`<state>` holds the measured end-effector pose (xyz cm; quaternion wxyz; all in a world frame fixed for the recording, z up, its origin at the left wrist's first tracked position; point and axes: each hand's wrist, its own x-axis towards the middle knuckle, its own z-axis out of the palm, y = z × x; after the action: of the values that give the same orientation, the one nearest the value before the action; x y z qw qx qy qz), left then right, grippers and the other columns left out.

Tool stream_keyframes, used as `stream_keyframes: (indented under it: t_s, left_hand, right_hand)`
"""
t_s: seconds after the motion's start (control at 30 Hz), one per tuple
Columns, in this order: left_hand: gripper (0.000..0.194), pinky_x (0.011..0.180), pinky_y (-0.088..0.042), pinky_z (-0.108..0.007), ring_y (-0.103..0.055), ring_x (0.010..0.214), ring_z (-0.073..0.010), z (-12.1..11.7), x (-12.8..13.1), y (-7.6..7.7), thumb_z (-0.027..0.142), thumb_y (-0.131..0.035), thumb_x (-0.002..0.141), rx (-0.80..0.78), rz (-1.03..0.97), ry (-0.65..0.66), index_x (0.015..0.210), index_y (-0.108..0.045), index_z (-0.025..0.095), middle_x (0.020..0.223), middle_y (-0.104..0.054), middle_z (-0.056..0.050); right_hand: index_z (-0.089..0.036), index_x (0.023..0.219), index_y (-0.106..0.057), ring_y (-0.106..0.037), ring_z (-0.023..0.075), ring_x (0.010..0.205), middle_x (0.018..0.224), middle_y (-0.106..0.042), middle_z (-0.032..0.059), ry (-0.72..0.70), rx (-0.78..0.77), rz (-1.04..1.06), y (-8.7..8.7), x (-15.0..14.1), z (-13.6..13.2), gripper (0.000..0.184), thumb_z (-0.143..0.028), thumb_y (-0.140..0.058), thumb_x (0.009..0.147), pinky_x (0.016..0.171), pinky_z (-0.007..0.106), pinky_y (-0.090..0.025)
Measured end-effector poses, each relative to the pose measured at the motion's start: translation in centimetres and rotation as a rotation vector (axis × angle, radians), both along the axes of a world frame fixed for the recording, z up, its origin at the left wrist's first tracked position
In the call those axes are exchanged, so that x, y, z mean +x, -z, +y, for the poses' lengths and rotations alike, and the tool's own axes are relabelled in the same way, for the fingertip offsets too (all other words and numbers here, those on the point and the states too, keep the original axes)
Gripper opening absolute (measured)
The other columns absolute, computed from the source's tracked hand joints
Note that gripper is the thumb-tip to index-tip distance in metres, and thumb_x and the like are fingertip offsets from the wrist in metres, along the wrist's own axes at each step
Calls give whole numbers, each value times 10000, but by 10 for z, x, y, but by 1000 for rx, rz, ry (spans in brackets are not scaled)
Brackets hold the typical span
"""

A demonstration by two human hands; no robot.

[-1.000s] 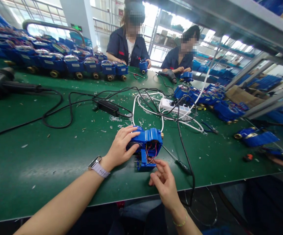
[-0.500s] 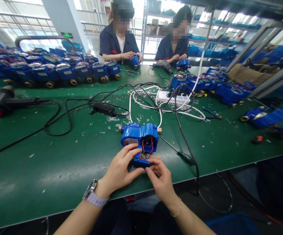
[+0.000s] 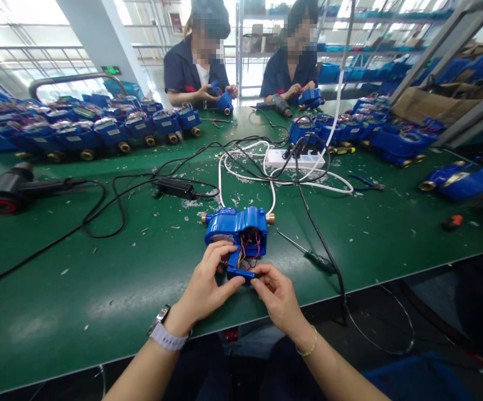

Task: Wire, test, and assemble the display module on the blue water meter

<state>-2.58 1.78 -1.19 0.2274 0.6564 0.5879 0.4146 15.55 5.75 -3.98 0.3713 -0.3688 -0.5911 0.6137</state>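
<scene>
fingers (image 3: 262, 277) of both hands clamped on the blue meter's lower cover (image 3: 238, 271), now tilted, not level

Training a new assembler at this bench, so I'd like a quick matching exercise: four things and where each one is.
Things:
1. Wristwatch
2. Thin bracelet
3. Screwdriver
4. White power strip

Places:
A. Among cables, farther along the bench
B. On the left hand's wrist
C. On the green bench, right of the blue housing with brass fittings
D. On the right hand's wrist

Pairs: 1-B, 2-D, 3-C, 4-A
</scene>
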Motion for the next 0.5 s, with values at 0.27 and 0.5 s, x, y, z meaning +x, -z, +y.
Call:
stream_keyframes:
  t_s: [0.27,0.5]
  left_hand:
    - [573,1006,-464,-476,-514,1215,-285,3,3,-12,275,-669,832,-53,135,-37,1346,-418,251,1294,-513,-105]
    - [584,1004,-455,-520,-518,1201,-318,7,7,-12,315,-695,806,-50,315,-76,1324,-442,223,1279,-499,-128]
  right_hand:
    - [-187,937,-605,-397,96,465,562,-436,-61,-151,-107,42,-2,11,18,248,-407,-671,844,452,211,-313]
    - [-192,1026,-645,-483,120,562,684,-563,-15,-81,-75,34,0,8,19,297,-371,-723,802,515,233,-392]
